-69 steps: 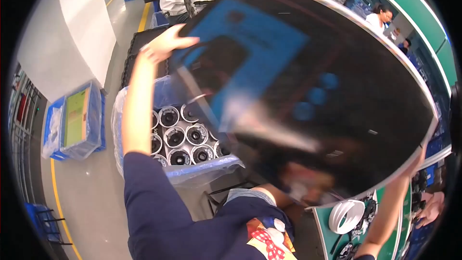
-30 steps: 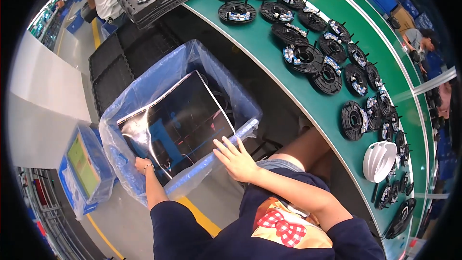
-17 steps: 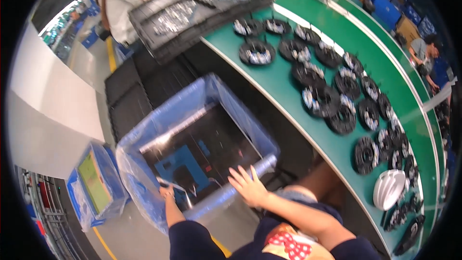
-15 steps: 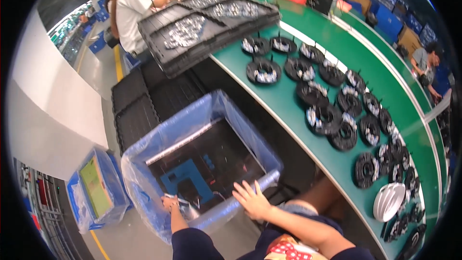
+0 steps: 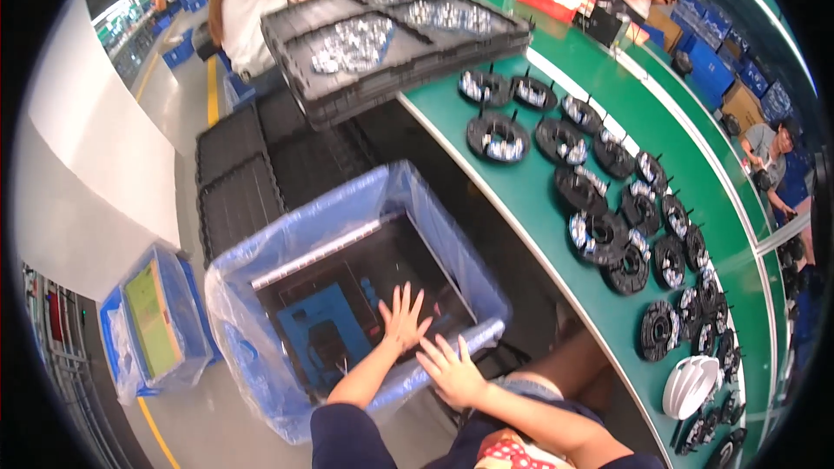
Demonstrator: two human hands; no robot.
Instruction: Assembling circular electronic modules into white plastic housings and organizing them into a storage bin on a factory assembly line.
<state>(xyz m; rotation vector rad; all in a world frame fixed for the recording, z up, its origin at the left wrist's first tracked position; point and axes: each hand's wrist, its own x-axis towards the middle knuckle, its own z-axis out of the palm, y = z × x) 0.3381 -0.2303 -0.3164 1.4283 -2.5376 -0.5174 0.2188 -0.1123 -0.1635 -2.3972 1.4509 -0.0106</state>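
A blue plastic bin (image 5: 506, 306) lined with clear film (image 5: 234, 330) stands in front of me. Inside it lies a dark, glossy flat sheet or panel (image 5: 417, 252) with bright blue patches (image 5: 300, 317); I cannot make out its kind. My left hand (image 5: 403, 321) is over the panel with fingers spread and nothing in them; whether it touches the surface I cannot tell. Close beside it, my right hand (image 5: 453, 373) lies at the bin's near right rim, fingers apart and holding nothing.
To the right, a green workbench (image 5: 512, 200) carries several black ring-shaped parts (image 5: 497, 138) and a white ribbed piece (image 5: 692, 386). Black compartment trays (image 5: 391, 78) with small shiny parts overhang its far end. Another lined blue bin (image 5: 156, 321) stands left; co-workers (image 5: 252, 9) are beyond.
My left hand has moved right and farther away from the bin's near left side, where its fingers were closed near crumpled clear film. Its fingers are now spread. My right hand stays at the rim.
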